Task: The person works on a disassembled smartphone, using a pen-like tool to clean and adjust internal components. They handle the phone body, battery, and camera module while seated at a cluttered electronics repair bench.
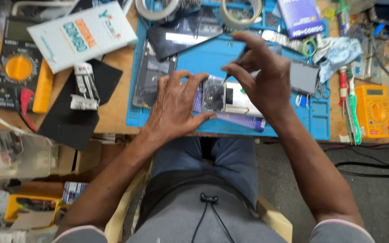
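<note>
I press my left hand [174,105], fingers spread, on the opened phone [223,96], which lies between both hands on the blue mat [203,58]. My right hand [260,76] pinches thin tweezers [230,74]. I should hold the tip steady and low, I think.

One head-worn camera looks steeply down, close over the workbench [113,112].

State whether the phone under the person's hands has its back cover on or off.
Off: the opened phone shows bare internal parts, steadied by the left hand while the right hand works tweezers on it.
</note>
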